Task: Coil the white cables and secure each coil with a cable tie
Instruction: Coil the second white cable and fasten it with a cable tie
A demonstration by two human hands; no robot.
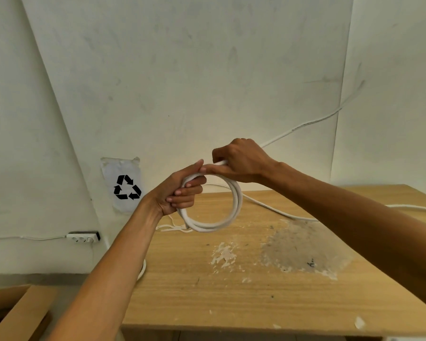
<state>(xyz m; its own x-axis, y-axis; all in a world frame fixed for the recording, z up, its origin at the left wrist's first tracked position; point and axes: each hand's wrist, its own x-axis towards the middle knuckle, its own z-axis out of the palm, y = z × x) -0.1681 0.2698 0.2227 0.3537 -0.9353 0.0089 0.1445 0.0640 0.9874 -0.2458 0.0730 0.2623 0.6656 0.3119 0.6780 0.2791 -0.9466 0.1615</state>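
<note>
1. From the head camera: the left hand point(180, 190) is raised above the far left part of the counter point(256, 279), its grip curled tight round the left side of a white cable coil point(214, 205). The coil is a smooth, round hoop of a few thick, glossy turns, held upright in the air and clear of the wood.
2. The right hand point(241, 161) sits at the top of the coil, thumb and fingers pinching the loose run of cable where it meets the hoop.
3. That loose cable point(303, 125) leaves the right hand and stretches up and to the right across the pale wall. Another stretch of white cable point(280, 212) lies along the back of the counter, running to the right edge of the view.
4. A few thin white cable ties point(175, 228) lie flat on the counter just under the coil, near its far left edge.
5. The counter is light wood grain, its middle scuffed with a grey patch and flaky white specks; the front part lies bare.
6. On the wall to the left hangs a taped sheet with a black recycling sign point(127, 188), with a white power strip point(83, 237) lower down. A cardboard box point(15, 313) stands at the lower left, beside the counter.
</note>
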